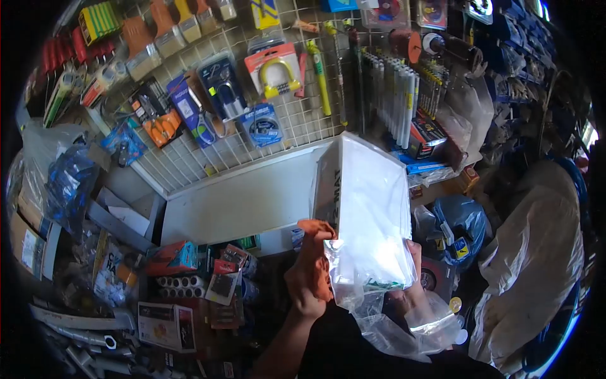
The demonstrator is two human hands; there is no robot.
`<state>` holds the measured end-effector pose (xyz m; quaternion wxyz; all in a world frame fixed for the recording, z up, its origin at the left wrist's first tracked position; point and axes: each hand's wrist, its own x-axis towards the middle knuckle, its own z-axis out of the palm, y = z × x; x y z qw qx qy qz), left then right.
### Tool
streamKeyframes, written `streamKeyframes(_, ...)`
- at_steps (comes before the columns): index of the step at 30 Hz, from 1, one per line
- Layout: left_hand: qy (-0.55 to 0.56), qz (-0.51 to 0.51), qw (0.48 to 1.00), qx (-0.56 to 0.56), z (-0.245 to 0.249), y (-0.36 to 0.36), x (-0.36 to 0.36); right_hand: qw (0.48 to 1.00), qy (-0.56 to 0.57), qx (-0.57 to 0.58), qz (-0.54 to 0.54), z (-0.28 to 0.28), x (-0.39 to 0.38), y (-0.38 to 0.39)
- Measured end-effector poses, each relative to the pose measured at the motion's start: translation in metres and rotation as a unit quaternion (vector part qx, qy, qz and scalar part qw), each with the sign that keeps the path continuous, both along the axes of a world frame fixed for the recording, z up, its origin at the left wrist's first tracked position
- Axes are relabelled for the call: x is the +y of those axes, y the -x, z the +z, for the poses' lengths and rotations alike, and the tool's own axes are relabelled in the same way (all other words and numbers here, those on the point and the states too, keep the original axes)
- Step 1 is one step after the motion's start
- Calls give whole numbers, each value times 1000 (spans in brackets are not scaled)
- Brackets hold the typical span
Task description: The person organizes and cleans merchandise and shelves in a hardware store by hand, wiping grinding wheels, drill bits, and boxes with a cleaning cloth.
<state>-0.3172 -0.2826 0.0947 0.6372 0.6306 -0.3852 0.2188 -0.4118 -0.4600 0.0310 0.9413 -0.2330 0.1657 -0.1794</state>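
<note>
Because the white box (pixel 379 189) wears loose clear plastic (pixel 385 335), I'd expect its surface to be slippery, its walls stiff and its weight modest. It is held up near the middle, before the pale shelf (pixel 240 196). My left hand (pixel 307 300) is closed on an orange cloth (pixel 322 278) against the box's near left edge; my right hand (pixel 413 294) holds the near right side. Opposite sides look the best hold, bare film the worst. Glare hides detail, but something green (pixel 384 285) seems to show through the near end. At left, an open grey compartment (pixel 117 227) holds white sheets (pixel 129 220); at right, a blue bag (pixel 476 221) holds packets (pixel 461 246).
</note>
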Motion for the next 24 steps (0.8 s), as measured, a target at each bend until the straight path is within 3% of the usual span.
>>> streamKeyframes(1,1,-86,988,130,4,2,7,1000,-7,-17,4,-3,-3,-1)
streamKeyframes(3,-75,-110,966,221,25,-1,11,998,-25,-46,17,-18,-8,1)
streamKeyframes(5,-143,-85,974,153,41,-17,6,999,-27,-41,5,-22,-9,3)
streamKeyframes(7,-151,-33,988,1,38,-42,-10,999,19,-18,19,-39,-18,7)
streamKeyframes(9,-160,1,987,-27,40,-61,-26,992,124,27,27,-57,-30,17)
streamKeyframes(11,-177,15,984,34,63,-67,-40,969,236,77,2,-44,-28,21)
streamKeyframes(12,-195,5,979,64,71,-75,-42,966,254,40,-15,-36,-23,22)
streamKeyframes(16,-197,34,977,-75,96,-114,-65,987,154,34,20,-13,-10,24)
streamKeyframes(19,-221,38,974,-14,98,-122,-65,993,114,23,29,-16,-9,22)
streamKeyframes(22,-172,90,980,-54,65,-117,-59,991,127,30,25,-8,-14,26)
streamKeyframes(24,-139,63,988,14,56,-105,-57,991,129,33,25,-10,-16,25)
